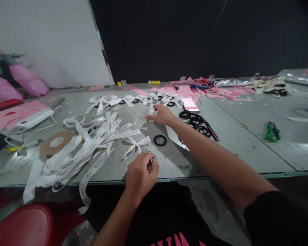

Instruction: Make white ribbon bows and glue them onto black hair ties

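Note:
My right hand (pixel 162 114) reaches out over the table, thumb and fingers closed around a small white bottle (pixel 151 111) with a narrow tip. Nearer to me, my left hand (pixel 142 171) is curled at the table's front edge, thumb against fingers; what it holds, if anything, is hidden. Between the two hands lies a single black ring (pixel 159 140), apart from both. To its left is a tied white ribbon bow (pixel 137 146) with printed lettering. A heap of printed white ribbon strips (pixel 92 147) spreads farther left.
Ribbon bows with black rings (pixel 128 99) line the back. More black rings (pixel 195 119) lie right, partly behind my forearm. A ribbon roll (pixel 56 141), white corded device (pixel 35 119), pink scraps (pixel 184 89) and green-handled tool (pixel 272 131) surround them. A red stool (pixel 23 225) stands below left.

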### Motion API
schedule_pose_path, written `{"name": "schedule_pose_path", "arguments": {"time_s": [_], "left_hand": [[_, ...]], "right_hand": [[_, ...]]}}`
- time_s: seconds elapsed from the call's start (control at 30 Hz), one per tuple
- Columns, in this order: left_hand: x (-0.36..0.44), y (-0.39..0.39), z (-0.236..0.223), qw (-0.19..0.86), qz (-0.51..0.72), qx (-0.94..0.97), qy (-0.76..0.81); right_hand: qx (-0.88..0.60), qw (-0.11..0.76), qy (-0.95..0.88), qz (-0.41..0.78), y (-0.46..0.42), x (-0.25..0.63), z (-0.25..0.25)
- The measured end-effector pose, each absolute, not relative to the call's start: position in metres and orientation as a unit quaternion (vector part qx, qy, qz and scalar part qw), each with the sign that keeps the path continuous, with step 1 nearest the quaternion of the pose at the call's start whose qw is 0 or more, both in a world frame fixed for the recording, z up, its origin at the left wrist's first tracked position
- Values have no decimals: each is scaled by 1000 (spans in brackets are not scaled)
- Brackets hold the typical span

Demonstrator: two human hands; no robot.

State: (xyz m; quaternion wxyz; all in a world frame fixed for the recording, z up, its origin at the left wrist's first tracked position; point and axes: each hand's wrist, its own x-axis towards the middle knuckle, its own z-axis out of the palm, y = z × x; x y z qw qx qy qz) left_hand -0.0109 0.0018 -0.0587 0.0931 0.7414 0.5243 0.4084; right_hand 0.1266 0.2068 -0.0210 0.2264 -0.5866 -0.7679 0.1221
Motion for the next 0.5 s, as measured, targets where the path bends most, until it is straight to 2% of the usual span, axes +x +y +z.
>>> {"name": "schedule_pose_path", "arguments": {"time_s": [0.27, 0.3, 0.4, 0.5], "left_hand": [[-12, 5, -57, 101, 414, 739, 522], [-12, 5, -56, 97, 414, 744, 515], [-17, -5, -59, 75, 412, 779, 468], [-30, -34, -78, 44, 406, 829, 383]], "right_hand": [[-562, 281, -768, 122, 191, 141, -9], [-546, 293, -773, 138, 184, 148, -7], [-442, 379, -762, 284, 163, 170, -3], [-400, 431, -738, 331, 151, 185, 0]]}}
